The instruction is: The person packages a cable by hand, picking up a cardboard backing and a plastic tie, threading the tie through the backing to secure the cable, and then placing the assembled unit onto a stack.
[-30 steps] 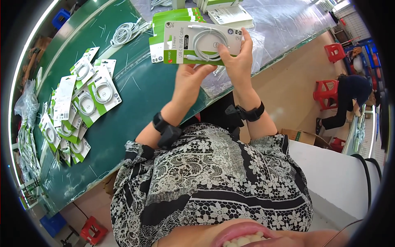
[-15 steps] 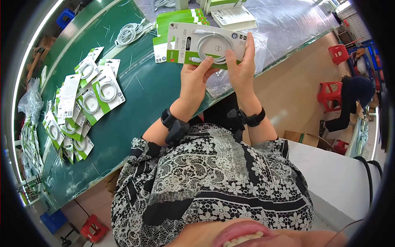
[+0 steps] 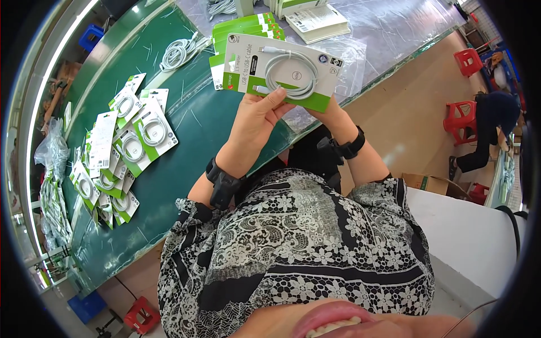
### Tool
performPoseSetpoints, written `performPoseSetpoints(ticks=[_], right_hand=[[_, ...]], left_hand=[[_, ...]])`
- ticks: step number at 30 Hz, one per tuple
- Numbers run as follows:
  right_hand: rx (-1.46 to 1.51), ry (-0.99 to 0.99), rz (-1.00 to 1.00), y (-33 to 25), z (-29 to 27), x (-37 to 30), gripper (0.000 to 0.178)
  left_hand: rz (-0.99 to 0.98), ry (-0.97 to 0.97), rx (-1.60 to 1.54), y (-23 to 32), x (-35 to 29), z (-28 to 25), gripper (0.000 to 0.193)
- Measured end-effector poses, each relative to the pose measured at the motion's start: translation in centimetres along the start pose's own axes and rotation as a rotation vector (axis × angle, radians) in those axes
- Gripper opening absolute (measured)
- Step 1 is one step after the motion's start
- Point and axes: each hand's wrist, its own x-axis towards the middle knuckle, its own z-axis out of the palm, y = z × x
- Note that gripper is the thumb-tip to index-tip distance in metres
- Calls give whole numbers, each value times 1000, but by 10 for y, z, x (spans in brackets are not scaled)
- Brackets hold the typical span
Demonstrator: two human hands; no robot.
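A white and green retail card carrying a coiled white USB-C cable (image 3: 290, 73) is held up in front of me, its printed face toward me and slightly tilted. My left hand (image 3: 256, 121) grips its lower edge, thumb on the front and fingers behind. My right hand (image 3: 332, 114) is at the card's lower right corner, its fingers hidden behind it. Just beyond lie several overlapping green and white cards (image 3: 245, 27), partly covered by the held one.
A pile of carded cables (image 3: 115, 149) spreads over the green table (image 3: 186, 152) at left. A loose cable coil (image 3: 179, 54) lies farther back. Stacked white cards (image 3: 318, 23) are on the plastic-covered area. Red stools (image 3: 461, 121) and a bending person (image 3: 493, 124) are at right.
My right hand has gone from the card's front right side to behind its lower right corner. The card has tilted, its right end lower, while my left hand keeps its grip.
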Motion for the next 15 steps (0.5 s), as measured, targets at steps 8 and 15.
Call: performPoseSetpoints(ticks=[8,15], right_hand=[[360,33,59,26,7,21,46],[-385,235,-163,-33,-20,36,36]], left_hand=[[240,28,176,26,-2,-5,28],[255,71,449,52,14,-30,27]])
